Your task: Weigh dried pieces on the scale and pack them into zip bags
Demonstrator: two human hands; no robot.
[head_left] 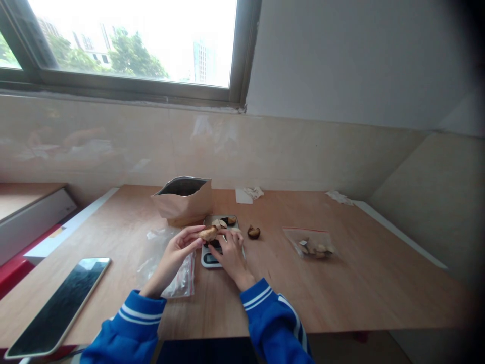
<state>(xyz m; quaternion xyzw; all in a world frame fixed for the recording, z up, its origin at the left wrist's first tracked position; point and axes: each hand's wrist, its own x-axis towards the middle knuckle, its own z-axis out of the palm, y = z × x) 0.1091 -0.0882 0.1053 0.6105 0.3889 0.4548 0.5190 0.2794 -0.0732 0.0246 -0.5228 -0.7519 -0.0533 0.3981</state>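
My left hand [182, 242] pinches a pale brown dried mushroom [207, 233] between thumb and fingers, above a small white kitchen scale [204, 261]. From the other side my right hand [232, 252] reaches in, fingers bent and closed at the right end of that dried mushroom. A dark piece shows under its thumb, partly hidden. More dried mushroom pieces [229, 221] lie on the far part of the scale pan. One dark dried mushroom [253, 232] rests on the table right of the scale. The scale's display [211, 259] is partly covered by my right hand.
An open brown paper pouch [189, 205] stands behind the scale. A clear zip bag [182, 285] lies beneath my left forearm. A zip bag with dried pieces [309, 244] lies right; a phone [56, 308] is at the left edge. Crumpled tissue [253, 192] sits near the wall.
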